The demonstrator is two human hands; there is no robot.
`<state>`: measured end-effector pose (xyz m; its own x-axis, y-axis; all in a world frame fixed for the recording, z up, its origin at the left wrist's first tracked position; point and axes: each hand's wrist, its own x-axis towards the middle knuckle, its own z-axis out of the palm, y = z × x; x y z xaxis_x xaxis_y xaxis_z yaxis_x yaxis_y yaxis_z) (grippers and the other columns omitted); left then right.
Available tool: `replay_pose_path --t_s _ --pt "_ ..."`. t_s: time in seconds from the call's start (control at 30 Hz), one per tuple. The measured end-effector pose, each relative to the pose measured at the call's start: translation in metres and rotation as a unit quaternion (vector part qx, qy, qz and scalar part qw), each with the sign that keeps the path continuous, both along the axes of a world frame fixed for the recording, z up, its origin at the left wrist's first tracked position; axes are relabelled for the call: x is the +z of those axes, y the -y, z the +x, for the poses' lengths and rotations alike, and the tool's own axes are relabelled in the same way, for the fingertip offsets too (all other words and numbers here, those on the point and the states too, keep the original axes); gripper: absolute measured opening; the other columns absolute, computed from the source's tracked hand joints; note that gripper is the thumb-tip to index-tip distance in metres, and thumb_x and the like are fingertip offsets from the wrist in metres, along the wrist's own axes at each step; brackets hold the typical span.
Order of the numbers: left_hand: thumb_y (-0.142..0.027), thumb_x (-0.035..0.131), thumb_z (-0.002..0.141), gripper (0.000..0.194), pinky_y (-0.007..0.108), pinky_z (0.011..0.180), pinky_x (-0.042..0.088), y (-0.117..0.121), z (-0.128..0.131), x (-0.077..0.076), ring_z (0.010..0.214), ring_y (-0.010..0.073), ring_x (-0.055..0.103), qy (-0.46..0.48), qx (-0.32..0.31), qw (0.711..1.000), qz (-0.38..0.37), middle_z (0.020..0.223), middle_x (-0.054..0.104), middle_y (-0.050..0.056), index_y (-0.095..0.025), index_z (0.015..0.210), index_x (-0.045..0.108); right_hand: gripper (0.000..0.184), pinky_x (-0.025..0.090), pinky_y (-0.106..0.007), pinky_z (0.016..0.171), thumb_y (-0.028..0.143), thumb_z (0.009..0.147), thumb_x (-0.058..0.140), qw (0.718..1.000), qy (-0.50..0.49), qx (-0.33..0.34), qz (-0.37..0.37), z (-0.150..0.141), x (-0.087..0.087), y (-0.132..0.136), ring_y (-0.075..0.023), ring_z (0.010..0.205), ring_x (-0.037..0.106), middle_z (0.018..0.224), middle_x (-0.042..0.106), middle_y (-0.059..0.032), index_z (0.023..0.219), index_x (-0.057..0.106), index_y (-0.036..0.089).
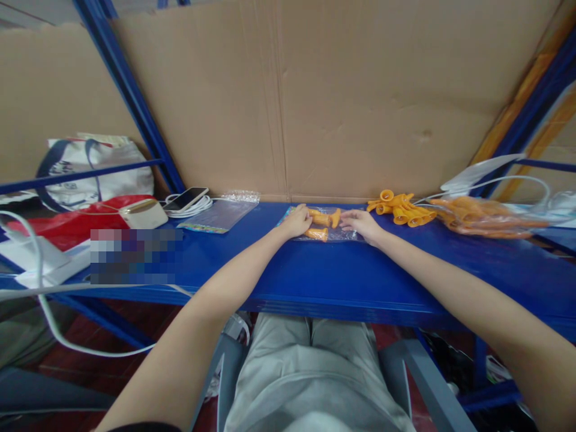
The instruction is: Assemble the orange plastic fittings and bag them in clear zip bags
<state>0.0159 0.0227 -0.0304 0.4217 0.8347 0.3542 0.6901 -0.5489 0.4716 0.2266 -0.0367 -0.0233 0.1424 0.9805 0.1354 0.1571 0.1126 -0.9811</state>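
Observation:
A clear plastic bag (337, 236) lies flat on the blue tabletop in front of me, with several orange plastic pieces (318, 234) on or inside it; which one, I cannot tell. These pieces have flared, funnel-like ends. My left hand (297, 221) is closed over the bag's left part, its fingertips against an orange piece. At the bag's right end, my right hand (363, 225) has its fingers bent around the plastic, close to the rightmost orange piece (335, 218). The right thumb is partly hidden.
A pile of loose orange pieces (400, 210) and a filled bag of orange pieces (481, 217) lie right. Left are a flat clear bag (222, 215), a phone (188, 199) on a coiled white cable, a power bank-like block (144, 214) and a white tote (108, 171). Cardboard (337, 102) stands behind.

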Motion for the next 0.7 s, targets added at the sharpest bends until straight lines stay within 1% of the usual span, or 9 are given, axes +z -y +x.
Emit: replay_pose_path --t_s 0.13,0.27,0.3,0.37,0.43,0.53,0.57,0.63,0.7 --pt "-0.018 0.048 0.089 0.015 0.038 0.12 0.029 0.0 -0.001 0.0 0.144 0.0254 0.039 -0.014 0.008 1.0 0.009 0.134 0.058 0.015 -0.022 0.075 0.046 0.024 0.056 -0.028 0.083 -0.003 0.072 0.064 0.998 0.029 0.051 -0.016 0.003 0.0 0.001 -0.0116 0.073 0.067 0.091 0.076 -0.0038 0.081 0.074 0.016" --pt "-0.018 0.048 0.088 0.011 0.042 0.119 0.032 -0.003 -0.005 -0.001 0.144 0.025 0.038 -0.017 0.008 1.0 0.014 0.129 0.061 0.013 -0.023 0.077 0.047 0.031 0.054 -0.033 0.092 0.004 0.073 0.067 0.993 0.076 0.088 -0.024 0.002 -0.001 0.001 -0.0148 0.081 0.069 0.092 0.078 -0.0004 0.097 0.078 0.02" --pt "-0.019 0.048 0.087 0.011 0.043 0.119 0.031 -0.005 -0.006 -0.001 0.145 0.0248 0.037 -0.015 0.005 1.0 0.012 0.128 0.062 0.012 -0.023 0.077 0.047 0.03 0.054 -0.034 0.092 0.005 0.073 0.068 0.992 0.084 0.089 -0.021 0.002 0.0 0.0 -0.0152 0.082 0.07 0.093 0.078 -0.0004 0.098 0.078 0.02" --pt "-0.02 0.048 0.088 0.013 0.044 0.121 0.027 -0.007 -0.008 -0.002 0.148 0.0239 0.032 -0.01 -0.001 1.0 0.0 0.131 0.062 0.012 -0.024 0.076 0.045 0.026 0.053 -0.032 0.092 0.004 0.072 0.068 0.992 0.093 0.08 0.0 0.003 0.001 -0.002 -0.0149 0.083 0.069 0.095 0.078 -0.0014 0.091 0.078 0.019" --pt "-0.02 0.048 0.089 0.015 0.043 0.122 0.024 -0.009 -0.008 -0.002 0.151 0.0232 0.027 0.0 -0.004 1.0 -0.021 0.139 0.057 0.013 -0.023 0.075 0.044 0.022 0.054 -0.029 0.086 0.0 0.072 0.063 0.993 0.097 0.057 0.019 0.008 0.004 -0.005 -0.0139 0.079 0.069 0.089 0.077 -0.0031 0.077 0.076 0.018" --pt "-0.021 0.051 0.088 0.013 0.042 0.123 0.019 -0.011 -0.007 -0.003 0.153 0.0239 0.021 0.024 0.002 0.998 -0.057 0.152 0.047 0.014 -0.022 0.076 0.046 0.026 0.055 -0.026 0.072 -0.001 0.073 0.052 0.992 0.119 -0.012 0.028 0.024 0.01 -0.012 -0.0143 0.069 0.067 0.073 0.073 -0.0059 0.061 0.068 0.016" --pt "-0.022 0.052 0.088 0.011 0.043 0.124 0.018 -0.012 -0.007 -0.003 0.153 0.0245 0.02 0.031 0.007 0.997 -0.066 0.154 0.043 0.014 -0.022 0.077 0.048 0.026 0.055 -0.027 0.07 0.0 0.073 0.05 0.989 0.135 -0.042 0.039 0.031 0.012 -0.014 -0.0152 0.068 0.067 0.072 0.072 -0.0065 0.06 0.066 0.016" --pt "-0.023 0.053 0.087 0.009 0.045 0.124 0.014 -0.014 -0.006 -0.005 0.153 0.026 0.019 0.034 0.018 0.996 -0.075 0.157 0.039 0.014 -0.021 0.078 0.05 0.025 0.056 -0.03 0.071 0.002 0.074 0.047 0.973 0.187 -0.122 0.06 0.047 0.015 -0.016 -0.0186 0.074 0.069 0.077 0.073 -0.0081 0.065 0.065 0.017" --pt "-0.025 0.054 0.087 0.01 0.046 0.124 0.012 -0.017 -0.007 -0.006 0.153 0.0268 0.018 0.031 0.021 0.996 -0.075 0.158 0.038 0.013 -0.021 0.078 0.051 0.024 0.055 -0.037 0.082 0.004 0.075 0.045 0.961 0.211 -0.163 0.07 0.063 0.018 -0.017 -0.0245 0.091 0.069 0.092 0.073 -0.0122 0.076 0.067 0.016"
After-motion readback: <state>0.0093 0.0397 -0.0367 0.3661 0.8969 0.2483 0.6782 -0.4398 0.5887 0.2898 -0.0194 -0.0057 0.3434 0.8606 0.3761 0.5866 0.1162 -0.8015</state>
